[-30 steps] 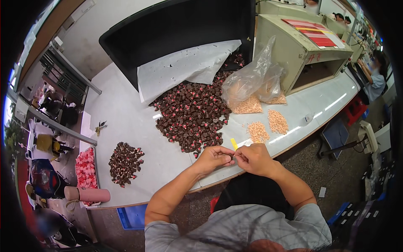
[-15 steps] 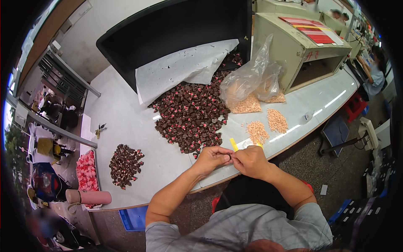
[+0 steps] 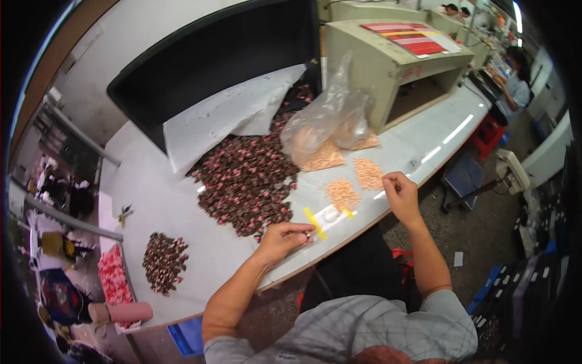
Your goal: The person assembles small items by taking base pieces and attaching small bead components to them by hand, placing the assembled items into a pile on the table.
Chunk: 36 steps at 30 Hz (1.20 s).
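My left hand (image 3: 284, 238) rests on the white table (image 3: 151, 206) near its front edge, its fingers pinched on a small part beside a yellow strip (image 3: 315, 223). Out to the right, my right hand (image 3: 400, 191) has its fingertips pinched together at the edge of a tan pile of small pieces (image 3: 368, 173). Whether it holds a piece is too small to tell. A second tan pile (image 3: 342, 194) lies between my hands. Just beyond my left hand spreads a big heap of dark brown and red parts (image 3: 248, 179).
A clear plastic bag (image 3: 324, 130) of tan pieces, a white paper sheet (image 3: 224, 115), a black bin (image 3: 212, 54) and a beige machine (image 3: 394, 60) stand behind. A smaller dark pile (image 3: 163, 261) and pink items (image 3: 112, 279) lie left. Another person (image 3: 515, 82) sits far right.
My hands were together at the yellow strip. My right hand has now moved away to the right, to the tan pile. My left hand stays by the strip.
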Tool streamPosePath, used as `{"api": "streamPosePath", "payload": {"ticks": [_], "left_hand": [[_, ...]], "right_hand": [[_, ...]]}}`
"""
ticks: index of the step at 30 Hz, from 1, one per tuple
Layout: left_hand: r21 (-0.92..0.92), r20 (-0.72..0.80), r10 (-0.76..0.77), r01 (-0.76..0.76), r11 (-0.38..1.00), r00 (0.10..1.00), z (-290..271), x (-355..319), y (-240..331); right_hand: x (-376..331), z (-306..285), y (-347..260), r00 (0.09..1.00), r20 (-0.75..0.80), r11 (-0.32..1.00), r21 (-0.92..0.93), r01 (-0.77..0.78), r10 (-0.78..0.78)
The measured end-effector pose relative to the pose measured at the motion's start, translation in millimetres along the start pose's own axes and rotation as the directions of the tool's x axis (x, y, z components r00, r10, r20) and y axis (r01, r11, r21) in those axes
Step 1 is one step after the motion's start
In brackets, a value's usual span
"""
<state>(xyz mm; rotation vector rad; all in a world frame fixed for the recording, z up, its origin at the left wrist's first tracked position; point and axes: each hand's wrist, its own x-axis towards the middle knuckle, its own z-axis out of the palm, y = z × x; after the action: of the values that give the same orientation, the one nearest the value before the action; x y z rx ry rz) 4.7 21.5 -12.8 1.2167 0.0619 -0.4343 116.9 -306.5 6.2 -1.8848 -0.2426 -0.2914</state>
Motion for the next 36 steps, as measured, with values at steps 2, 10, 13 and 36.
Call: {"api": "streamPosePath", "payload": {"ticks": [2, 10, 13, 36], "left_hand": [[-0.008, -0.004, 0.000, 0.000, 1.000, 1.000, -1, -3, 0], [0.004, -0.027, 0.000, 0.000, 1.000, 1.000, -2, 1, -4], [-0.003, -0.029, -0.007, 0.007, 1.000, 1.000, -1, 1, -3], [0.022, -0.016, -0.022, 0.023, 0.999, 1.000, 1, -1, 1]], "right_hand": [[5, -12, 3, 0.999, 0.030, 0.981, -0.192, -0.029, 0.036], [6, -15, -7, 0.974, 0.212, 0.727, -0.681, 0.087, 0.082], [8, -15, -7, 0.970, 0.224, 0.721, -0.687, 0.089, 0.094], [2, -13, 1, 0.976, 0.200, 0.794, -0.606, 0.052, 0.088]]}}
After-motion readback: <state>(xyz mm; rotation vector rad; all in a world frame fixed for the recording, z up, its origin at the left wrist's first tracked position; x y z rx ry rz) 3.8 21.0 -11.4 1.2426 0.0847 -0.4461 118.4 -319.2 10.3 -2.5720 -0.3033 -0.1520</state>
